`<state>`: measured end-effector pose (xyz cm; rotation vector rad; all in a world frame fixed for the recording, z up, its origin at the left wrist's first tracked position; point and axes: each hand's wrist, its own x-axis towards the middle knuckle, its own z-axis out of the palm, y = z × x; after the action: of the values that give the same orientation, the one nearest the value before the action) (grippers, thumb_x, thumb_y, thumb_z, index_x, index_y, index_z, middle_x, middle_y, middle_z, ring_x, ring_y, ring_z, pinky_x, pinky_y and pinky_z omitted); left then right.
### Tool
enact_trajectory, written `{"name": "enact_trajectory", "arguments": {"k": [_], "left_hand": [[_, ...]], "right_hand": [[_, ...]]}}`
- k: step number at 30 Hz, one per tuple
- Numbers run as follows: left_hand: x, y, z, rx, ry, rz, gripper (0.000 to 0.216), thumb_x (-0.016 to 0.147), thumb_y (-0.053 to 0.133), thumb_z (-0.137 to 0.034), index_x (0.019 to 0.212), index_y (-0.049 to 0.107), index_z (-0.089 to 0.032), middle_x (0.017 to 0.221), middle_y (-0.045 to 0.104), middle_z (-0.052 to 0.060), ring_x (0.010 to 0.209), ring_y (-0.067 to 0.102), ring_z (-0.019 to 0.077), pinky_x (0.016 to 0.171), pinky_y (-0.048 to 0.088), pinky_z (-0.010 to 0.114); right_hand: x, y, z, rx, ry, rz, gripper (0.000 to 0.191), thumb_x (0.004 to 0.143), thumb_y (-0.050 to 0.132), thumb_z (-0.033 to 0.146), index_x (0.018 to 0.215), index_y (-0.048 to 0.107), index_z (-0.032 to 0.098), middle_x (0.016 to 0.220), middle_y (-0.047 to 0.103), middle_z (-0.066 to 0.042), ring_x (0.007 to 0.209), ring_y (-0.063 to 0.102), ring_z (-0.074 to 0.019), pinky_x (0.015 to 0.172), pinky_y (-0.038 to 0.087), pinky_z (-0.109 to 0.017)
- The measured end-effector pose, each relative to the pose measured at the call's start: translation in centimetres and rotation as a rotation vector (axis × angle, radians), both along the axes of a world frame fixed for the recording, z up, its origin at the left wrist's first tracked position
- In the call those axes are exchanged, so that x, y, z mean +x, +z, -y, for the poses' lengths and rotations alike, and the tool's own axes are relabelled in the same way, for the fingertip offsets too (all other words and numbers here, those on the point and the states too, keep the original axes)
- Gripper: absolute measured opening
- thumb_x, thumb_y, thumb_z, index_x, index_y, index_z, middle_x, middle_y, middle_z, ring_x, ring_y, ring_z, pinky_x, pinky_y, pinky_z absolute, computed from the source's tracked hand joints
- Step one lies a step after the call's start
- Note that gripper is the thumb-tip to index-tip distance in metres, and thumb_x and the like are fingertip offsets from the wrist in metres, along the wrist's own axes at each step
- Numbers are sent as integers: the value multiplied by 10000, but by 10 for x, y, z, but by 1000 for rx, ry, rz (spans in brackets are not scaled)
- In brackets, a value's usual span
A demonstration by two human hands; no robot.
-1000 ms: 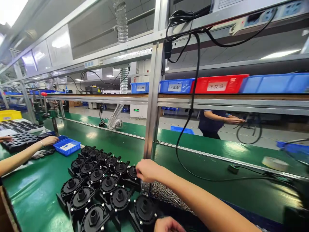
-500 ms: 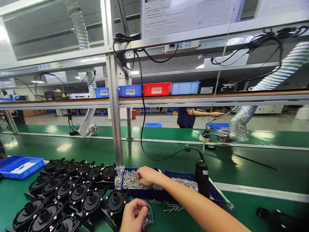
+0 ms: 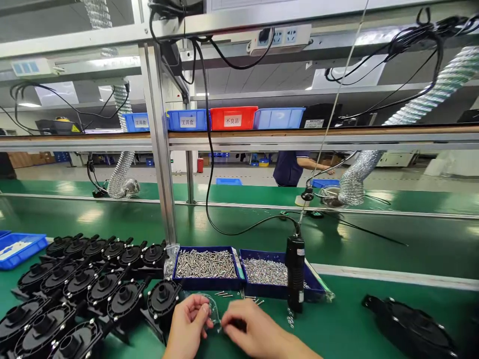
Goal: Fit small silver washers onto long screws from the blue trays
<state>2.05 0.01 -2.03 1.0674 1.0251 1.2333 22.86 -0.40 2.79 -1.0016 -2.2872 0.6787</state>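
Observation:
My left hand [image 3: 190,321] is closed, fingers curled with the thumb pressed in; what it holds is hidden. Beside it lies a clear plastic bag [image 3: 214,310], partly behind the fingers. Just to the right, my right hand [image 3: 252,326] pinches a small silver screw, of which only a tip shows at the fingertips. Beyond the hands stand a blue bin of screws [image 3: 207,264] and a blue bin of small shiny metal parts [image 3: 265,270], perhaps nuts. Loose screws [image 3: 223,294] lie in front of them. A black round housing [image 3: 163,297] sits left of my left hand.
Rows of black housings [image 3: 88,286] fill the left side. A black electric screwdriver [image 3: 295,274] hangs upright by the right bin. Another black housing [image 3: 409,326] lies at right. A metal post [image 3: 160,149] rises behind the bins. Across the bench, a person [image 3: 290,167] stands.
My right hand has left the screw bin and come back towards me, beside my left hand. The left hand stays closed. The view has shifted, bringing the right-hand housing further into sight.

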Motion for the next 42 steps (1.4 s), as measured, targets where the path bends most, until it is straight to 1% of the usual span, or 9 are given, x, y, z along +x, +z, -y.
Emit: {"name": "enact_trajectory", "arguments": {"k": [5,10,13,15,18,22,26,33,42], "left_hand": [[3,6,2,-39,4,-13,714,581,886,-734,858,700,-104,709,663,43,558,639,149,394,456,190],[6,-1,3,-73,66,11,696,592,900,-707,878,733,-94,727,717,81,587,687,166,460,513,198],[6,-2,3,-131,58,32,727,546,919,-710,876,739,-88,728,737,100,606,713,175,516,545,208],[5,-1,3,-163,52,44,739,528,930,-704,888,749,-85,746,751,115,618,721,174,556,565,219],[4,1,3,-190,52,51,736,525,941,-689,905,766,-83,781,761,135,652,735,195,612,593,256],[3,5,4,-212,56,59,728,511,958,-669,911,777,-89,811,764,154,712,756,245,669,620,317],[2,8,5,-205,39,41,711,531,959,-650,918,778,-81,819,763,165,688,743,236,649,614,318],[5,15,10,-173,0,1,688,570,940,-650,912,763,-80,782,752,156,645,721,216,575,570,275],[7,17,11,-118,27,-13,653,608,911,-666,905,755,-106,767,755,130,635,719,214,566,578,276]], "right_hand": [[6,-36,7,40,74,47,270,835,654,163,1018,830,257,897,713,-44,765,676,-188,674,464,-245],[4,-49,-5,-38,30,-110,243,814,690,248,998,848,263,846,707,-43,676,641,-171,615,439,-248],[3,-56,-8,-102,10,-233,234,881,668,330,994,855,248,837,714,-66,749,673,-209,671,493,-278],[0,-62,-8,-257,-70,-361,315,911,682,421,1110,828,225,867,718,-82,750,687,-229,633,526,-287],[-8,-70,-6,-580,-186,-596,602,833,791,626,1224,767,169,900,716,-93,673,694,-224,522,543,-266],[-13,-70,-2,-594,-188,-753,611,814,803,711,1054,820,150,953,755,-118,825,742,-263,729,625,-325],[-11,-66,0,-676,-229,-801,652,756,880,674,1162,798,171,1002,804,-122,923,768,-303,866,633,-374],[-12,-63,0,-622,-226,-726,526,772,884,634,1039,830,183,988,815,-116,963,768,-329,877,642,-399],[-13,-61,4,-664,-172,-744,709,813,842,662,1289,710,153,1043,808,-140,959,777,-318,918,624,-411]]}}
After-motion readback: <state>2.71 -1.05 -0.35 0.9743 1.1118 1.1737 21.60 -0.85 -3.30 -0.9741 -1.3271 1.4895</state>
